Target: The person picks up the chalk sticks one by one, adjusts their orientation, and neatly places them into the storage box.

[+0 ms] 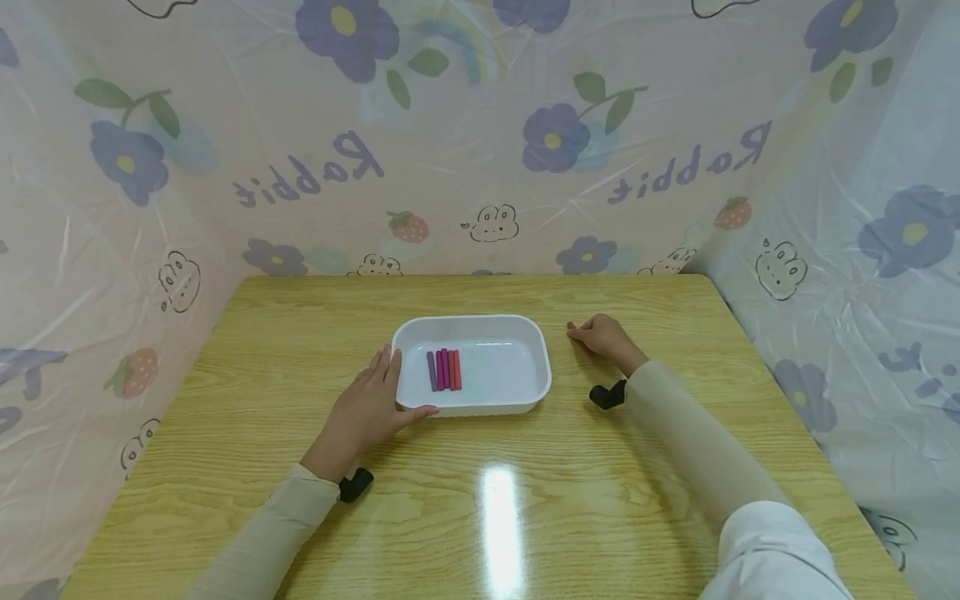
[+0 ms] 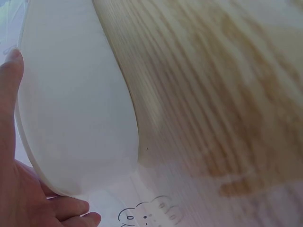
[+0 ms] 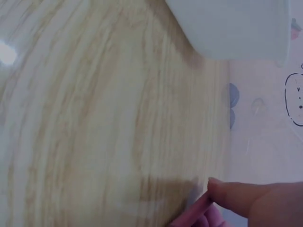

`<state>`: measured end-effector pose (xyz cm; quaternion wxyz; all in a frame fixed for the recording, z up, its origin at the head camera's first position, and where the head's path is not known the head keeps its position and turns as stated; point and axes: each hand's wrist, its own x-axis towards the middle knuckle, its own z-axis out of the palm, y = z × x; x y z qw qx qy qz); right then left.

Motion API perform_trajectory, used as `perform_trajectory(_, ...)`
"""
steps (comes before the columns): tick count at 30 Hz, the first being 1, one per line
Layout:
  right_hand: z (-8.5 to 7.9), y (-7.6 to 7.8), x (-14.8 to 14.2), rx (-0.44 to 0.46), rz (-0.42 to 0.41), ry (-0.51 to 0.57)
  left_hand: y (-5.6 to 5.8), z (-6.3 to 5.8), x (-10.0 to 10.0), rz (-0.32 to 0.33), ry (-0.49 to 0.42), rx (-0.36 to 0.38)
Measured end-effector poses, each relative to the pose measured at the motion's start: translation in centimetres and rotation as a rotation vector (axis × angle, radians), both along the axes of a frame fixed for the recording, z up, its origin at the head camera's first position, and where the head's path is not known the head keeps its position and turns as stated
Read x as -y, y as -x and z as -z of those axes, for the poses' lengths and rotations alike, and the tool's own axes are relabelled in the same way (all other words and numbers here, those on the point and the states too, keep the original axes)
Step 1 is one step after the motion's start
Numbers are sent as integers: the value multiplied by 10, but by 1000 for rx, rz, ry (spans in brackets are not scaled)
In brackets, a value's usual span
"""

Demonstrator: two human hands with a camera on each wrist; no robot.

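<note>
A shallow white plastic tray (image 1: pixel 498 408) stands on the table. Several crayons (image 1: pixel 446 369), purple through magenta to brown and red-orange, lie side by side in its left part. My left hand (image 1: pixel 365 412) holds the tray's near left corner, fingers at the left rim and thumb along the front wall. In the left wrist view the tray wall (image 2: pixel 80 104) sits between thumb and fingers. To the right of the tray, low over the table, my right hand (image 1: pixel 603 337) pinches a small reddish crayon (image 3: pixel 191 213) between thumb and fingers, which hide part of it.
The wood-grain table (image 1: pixel 420 508) reaches back to a hanging curtain (image 1: pixel 465 167) printed with flowers and rabbits, which also encloses both sides. Black wrist mounts (image 1: pixel 607 395) stick out under both wrists. A bright light reflection lies on the tabletop in front of the tray.
</note>
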<state>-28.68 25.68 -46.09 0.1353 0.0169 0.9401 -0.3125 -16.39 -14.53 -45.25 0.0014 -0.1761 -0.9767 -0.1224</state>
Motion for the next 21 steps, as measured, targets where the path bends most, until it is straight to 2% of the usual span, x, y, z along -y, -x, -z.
perform_trajectory(3, -1, 1, 0, 10, 10, 34, 0, 0, 0, -2, -6, -4)
perform_trajectory(11, -17, -2, 5, 48, 62, 327, 1, 1, 0, -2, -1, -8)
perform_trajectory(21, -36, -8, 7, 73, 58, 388, 1, 3, 1, 0, -3, -2)
